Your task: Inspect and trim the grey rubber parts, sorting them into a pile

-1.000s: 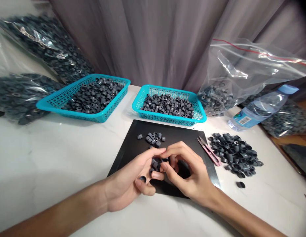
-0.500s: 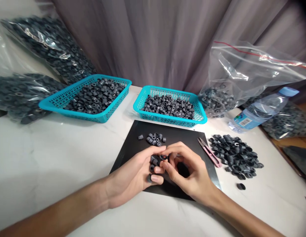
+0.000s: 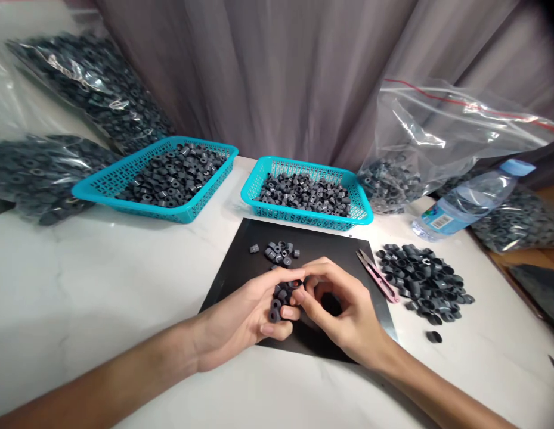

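Note:
My left hand [image 3: 241,316] is cupped, palm up, with its fingers curled around several small dark grey ring-like plastic pieces [image 3: 277,305]. Between the fingertips of both hands sits a short black cap [image 3: 296,284], its open end towards me and a spot of orange-red showing inside. My right hand [image 3: 352,310] pinches that cap from the right with thumb and forefinger. Both hands are above a black mat [image 3: 232,268]. A small cluster of grey pieces [image 3: 281,252] lies on the mat just beyond my fingers, with a single one [image 3: 254,248] to its left.
Pink-handled thread snips [image 3: 377,276] lie on the mat's right edge, beside a heap of black caps [image 3: 424,280]. Two turquoise baskets [image 3: 191,210] of grey pieces stand behind. Filled plastic bags [image 3: 93,89] are at left, a zip bag [image 3: 420,119] and water bottle [image 3: 473,199] at right.
The lower fingers of my left hand have curled in, and the grey pieces in the palm have shifted closer together. My right hand keeps its pinch at nearly the same spot.

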{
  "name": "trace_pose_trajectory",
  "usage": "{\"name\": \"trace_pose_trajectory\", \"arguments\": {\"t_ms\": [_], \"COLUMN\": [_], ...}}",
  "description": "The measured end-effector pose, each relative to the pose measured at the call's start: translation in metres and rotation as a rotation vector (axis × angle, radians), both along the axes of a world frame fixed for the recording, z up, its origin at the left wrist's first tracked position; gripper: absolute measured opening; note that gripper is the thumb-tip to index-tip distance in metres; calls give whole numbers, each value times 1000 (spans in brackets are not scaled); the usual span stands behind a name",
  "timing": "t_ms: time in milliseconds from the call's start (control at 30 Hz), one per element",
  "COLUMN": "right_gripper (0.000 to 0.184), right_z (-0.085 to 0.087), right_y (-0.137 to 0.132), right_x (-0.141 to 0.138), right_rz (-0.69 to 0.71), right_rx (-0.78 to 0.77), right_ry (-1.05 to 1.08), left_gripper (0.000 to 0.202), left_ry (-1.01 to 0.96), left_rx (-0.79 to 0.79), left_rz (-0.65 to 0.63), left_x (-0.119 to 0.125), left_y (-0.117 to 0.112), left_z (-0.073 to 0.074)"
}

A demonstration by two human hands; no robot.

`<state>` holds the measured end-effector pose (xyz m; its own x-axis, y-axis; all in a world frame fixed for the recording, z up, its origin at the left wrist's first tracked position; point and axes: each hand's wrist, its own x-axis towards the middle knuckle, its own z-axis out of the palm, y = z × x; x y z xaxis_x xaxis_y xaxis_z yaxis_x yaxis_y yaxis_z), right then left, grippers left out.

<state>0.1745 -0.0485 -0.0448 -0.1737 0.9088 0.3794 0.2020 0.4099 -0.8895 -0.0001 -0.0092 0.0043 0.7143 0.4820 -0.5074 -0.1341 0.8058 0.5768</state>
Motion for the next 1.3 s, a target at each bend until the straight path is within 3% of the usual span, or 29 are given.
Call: {"name": "trace_pose_trajectory", "arguments": {"t_ms": [267,467,900,1100,1300], "right_gripper": [19,17,19,42,24], "right_z": [-1,1,4,2,1], "right_y": [2,3,5,3,1], "right_x": [2,4,6,5,1], "right_rz": [-10,-35,-15,-135,-119], "right_rx": [-47,1,-63,-50,54], "right_ry": [40,14,35,60,-300], "left_gripper": [28,20,17,16,19], "left_ry": [-8,-1,32,6,-39], "left_rx": [56,23,47,35,146], "left_rz": [31,83,95,114,228], "left_x": [1,2,1,-1,-10], "left_y": [4,5,4,8,22], "left_z": [-4,-8,-2,3,11]}}
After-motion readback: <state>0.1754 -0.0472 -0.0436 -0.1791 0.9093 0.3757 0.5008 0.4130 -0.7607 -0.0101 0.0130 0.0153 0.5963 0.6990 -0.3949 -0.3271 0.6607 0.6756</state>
